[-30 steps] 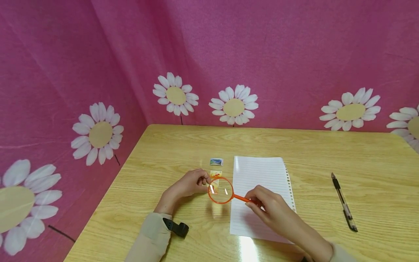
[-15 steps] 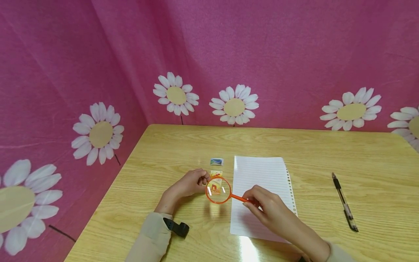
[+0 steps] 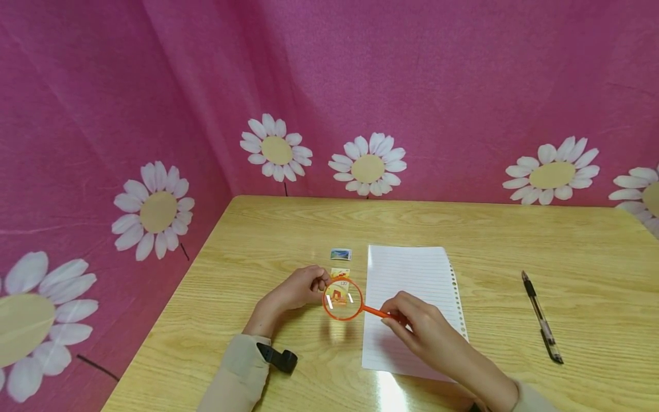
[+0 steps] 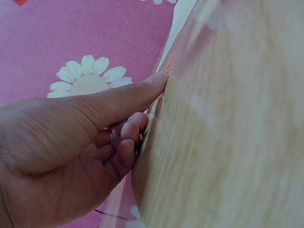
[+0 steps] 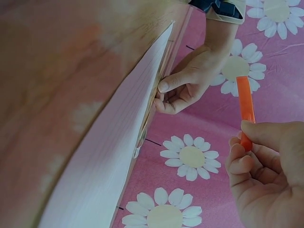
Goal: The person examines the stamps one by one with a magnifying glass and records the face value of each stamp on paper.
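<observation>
In the head view my right hand (image 3: 424, 323) pinches the handle of an orange magnifying glass (image 3: 376, 311) between thumb and fingers. Its round lens is above a yellow postage stamp (image 3: 338, 296), which shows through it with a red picture and the number 120. My left hand (image 3: 296, 290) is at that stamp's left edge; the left wrist view has its thumb and curled fingers (image 4: 129, 146) at the stamp, low against the table. Farther back lie another yellow stamp (image 3: 340, 272) and a blue-green stamp (image 3: 341, 254). Seen edge-on in the right wrist view, the magnifying glass (image 5: 245, 99) looks like an orange strip.
Lined paper (image 3: 407, 274) with punched holes lies partly under my right hand. To its right, a black pen (image 3: 539, 317) rests on the wooden table (image 3: 494, 240). A pink curtain (image 3: 437, 86) with white daisies encloses the back and left.
Over the first half second my right hand moved the magnifying glass slightly left, bringing the yellow stamp's picture into the lens. Since then both hands have stayed almost still.
</observation>
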The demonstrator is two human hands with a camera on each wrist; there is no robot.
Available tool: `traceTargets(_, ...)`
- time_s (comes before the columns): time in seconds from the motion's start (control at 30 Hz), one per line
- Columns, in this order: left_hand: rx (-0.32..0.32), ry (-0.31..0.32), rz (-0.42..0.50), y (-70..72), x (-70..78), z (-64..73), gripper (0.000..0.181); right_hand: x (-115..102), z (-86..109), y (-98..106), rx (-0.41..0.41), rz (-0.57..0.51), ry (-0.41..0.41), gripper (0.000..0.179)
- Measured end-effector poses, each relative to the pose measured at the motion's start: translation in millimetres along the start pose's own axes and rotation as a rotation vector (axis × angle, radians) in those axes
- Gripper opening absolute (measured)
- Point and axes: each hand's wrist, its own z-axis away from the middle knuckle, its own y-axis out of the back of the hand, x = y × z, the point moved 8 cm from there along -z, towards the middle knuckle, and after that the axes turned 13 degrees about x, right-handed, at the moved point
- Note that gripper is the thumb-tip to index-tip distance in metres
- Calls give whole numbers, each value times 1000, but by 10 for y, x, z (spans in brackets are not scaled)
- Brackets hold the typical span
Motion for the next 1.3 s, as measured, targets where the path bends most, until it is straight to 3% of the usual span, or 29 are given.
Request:
traceTargets(0.87,10,22,-4,-13,-17,-16,14,0,19,-5,3,8,23,26)
traceTargets(1.3,10,-30,-33,-4,20,-15,13,5,20,-21,-9,13,14,24)
